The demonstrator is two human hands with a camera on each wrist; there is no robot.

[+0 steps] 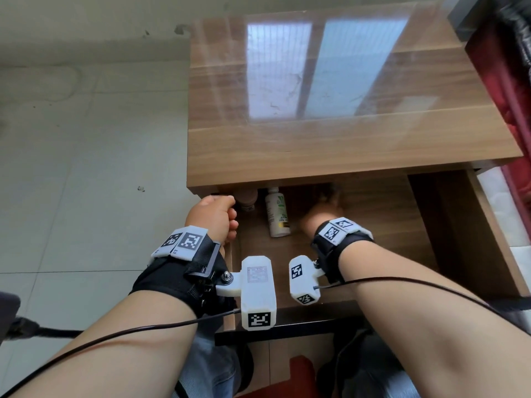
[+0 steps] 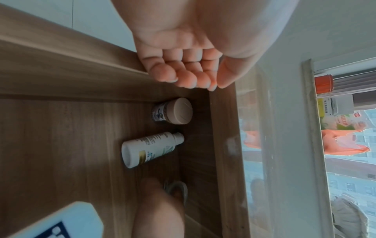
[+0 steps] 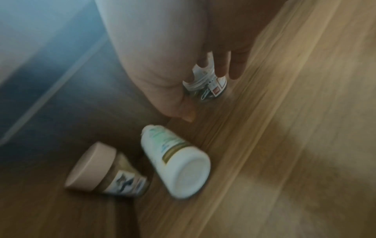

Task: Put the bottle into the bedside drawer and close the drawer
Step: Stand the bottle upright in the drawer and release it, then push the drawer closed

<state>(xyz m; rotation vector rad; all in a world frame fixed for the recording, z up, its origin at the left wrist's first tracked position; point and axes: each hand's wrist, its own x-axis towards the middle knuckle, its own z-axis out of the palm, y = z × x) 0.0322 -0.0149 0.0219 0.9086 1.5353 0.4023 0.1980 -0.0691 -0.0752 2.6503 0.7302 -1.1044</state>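
Observation:
The bedside drawer stands pulled out under the table top. My right hand reaches deep into it and grips a small bottle by its top; the bottle's base is at the drawer floor, at the back. A white bottle lies on its side to the left of it. Further left is a brown-lidded jar. My left hand sits at the drawer's left wall, fingers loosely curled, holding nothing.
The glossy wooden table top overhangs the back of the drawer. A bed with a red cover flanks the right side, pale floor tiles the left. The drawer's dark front edge is near my knees.

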